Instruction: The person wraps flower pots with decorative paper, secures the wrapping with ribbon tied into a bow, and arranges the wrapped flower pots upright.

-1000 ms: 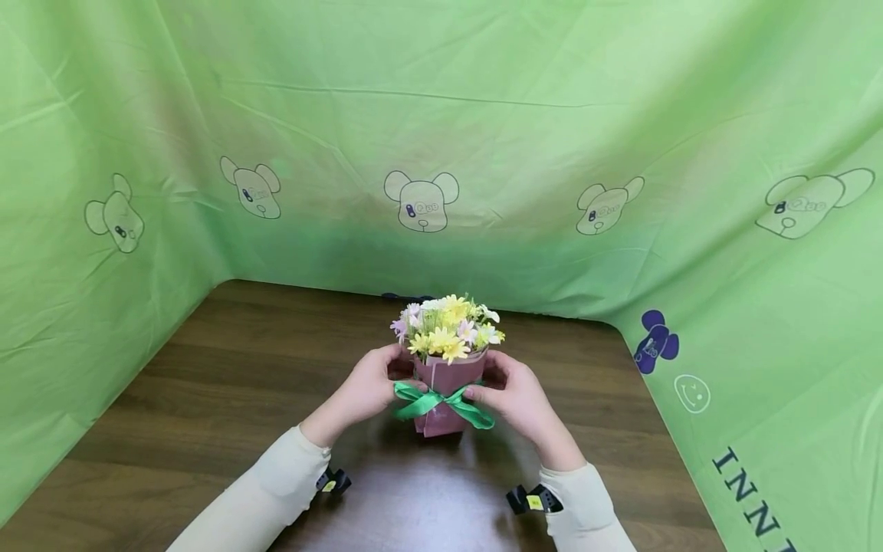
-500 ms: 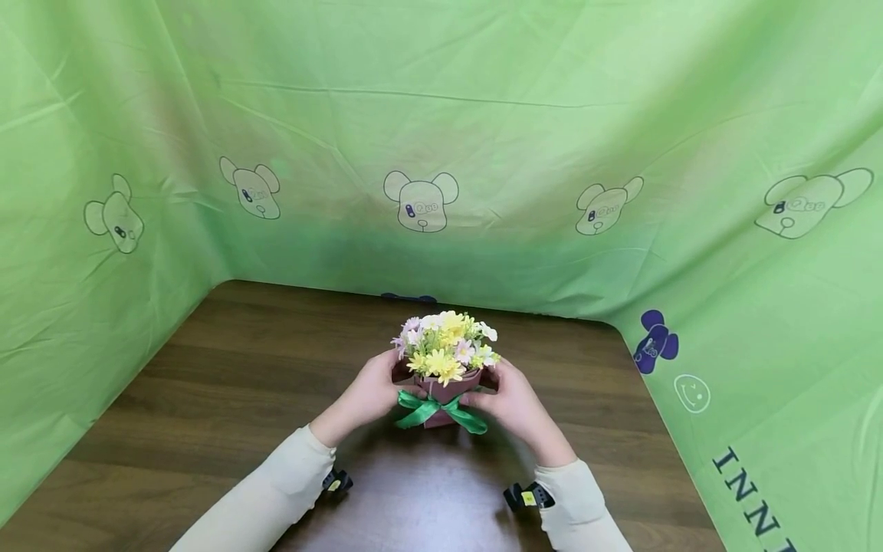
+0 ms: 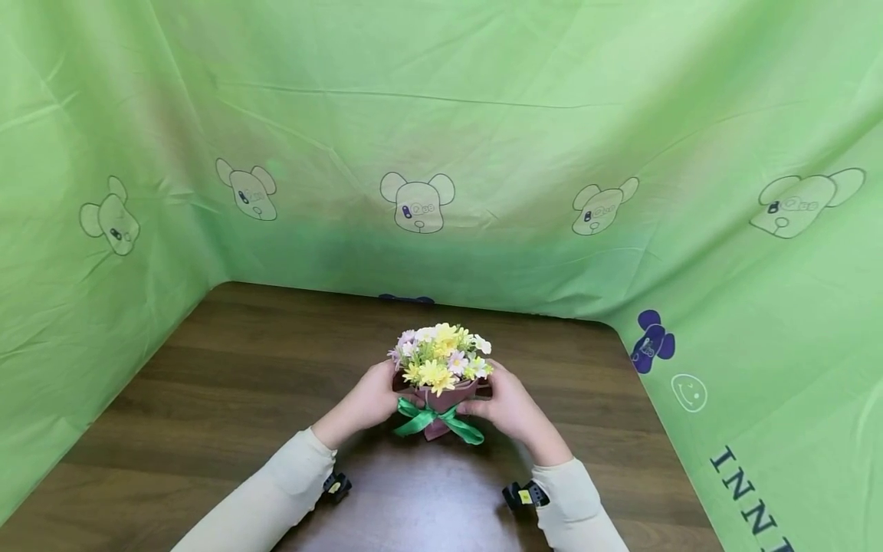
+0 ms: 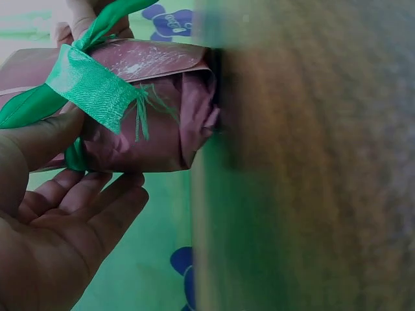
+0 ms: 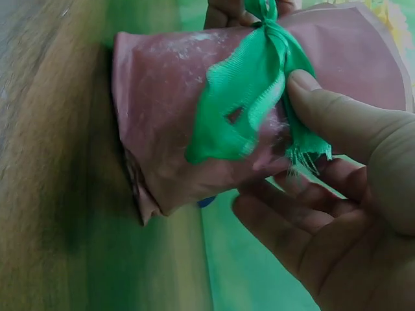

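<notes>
A small bouquet (image 3: 444, 359) of yellow, white and lilac flowers stands in dusky pink wrapping paper (image 5: 175, 97), between both hands. A green ribbon (image 3: 431, 418) is tied in a bow round the paper, its frayed ends hanging loose. From the left side my left hand (image 3: 372, 395) grips the wrapped bouquet, thumb by the bow and fingers behind. On the opposite side my right hand (image 3: 509, 402) holds it likewise, the thumb pressing at the ribbon. The wrist views show the folded paper base (image 4: 198, 110) at or just above the tabletop; contact cannot be told.
A dark wood-grain table (image 3: 276, 345) lies under the hands. Green cloth (image 3: 414, 107) printed with bear faces closes off the back and both sides. Black wrist cameras (image 3: 336, 487) sit at the light sleeves (image 3: 276, 491).
Both hands have brought the bouquet lower in the head view and tipped its flowers toward me, so less of the wrapping shows. The grip of both hands stays the same.
</notes>
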Available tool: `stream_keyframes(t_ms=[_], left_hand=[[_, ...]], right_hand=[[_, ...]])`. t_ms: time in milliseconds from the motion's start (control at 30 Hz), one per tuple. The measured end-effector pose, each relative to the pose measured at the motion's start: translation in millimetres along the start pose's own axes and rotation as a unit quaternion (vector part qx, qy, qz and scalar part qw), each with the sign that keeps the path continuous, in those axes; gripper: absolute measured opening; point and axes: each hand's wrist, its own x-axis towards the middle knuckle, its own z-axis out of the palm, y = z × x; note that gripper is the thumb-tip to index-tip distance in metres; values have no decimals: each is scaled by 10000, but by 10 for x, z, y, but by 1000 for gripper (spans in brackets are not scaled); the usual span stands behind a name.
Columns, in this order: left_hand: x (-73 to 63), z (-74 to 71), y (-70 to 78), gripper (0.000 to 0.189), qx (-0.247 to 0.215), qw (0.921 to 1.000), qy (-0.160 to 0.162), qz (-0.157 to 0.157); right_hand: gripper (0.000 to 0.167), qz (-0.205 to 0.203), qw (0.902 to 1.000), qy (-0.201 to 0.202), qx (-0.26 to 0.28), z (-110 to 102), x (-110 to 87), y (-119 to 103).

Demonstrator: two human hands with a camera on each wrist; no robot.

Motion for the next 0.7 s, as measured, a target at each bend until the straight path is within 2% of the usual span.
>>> stream_keyframes(t_ms=[333, 567, 700], left_hand=[[-14, 71, -50, 44, 173, 9994, -14, 302], [-14, 112, -57, 40, 324, 9990, -5, 293], [-18, 124, -49, 39, 433, 9987, -28, 251]], right_hand=[[67, 194, 9991, -48, -377, 34, -30, -8], [63, 436, 9977, 27, -527, 74, -38, -43], [62, 438, 9979, 108, -467, 74, -38, 1]])
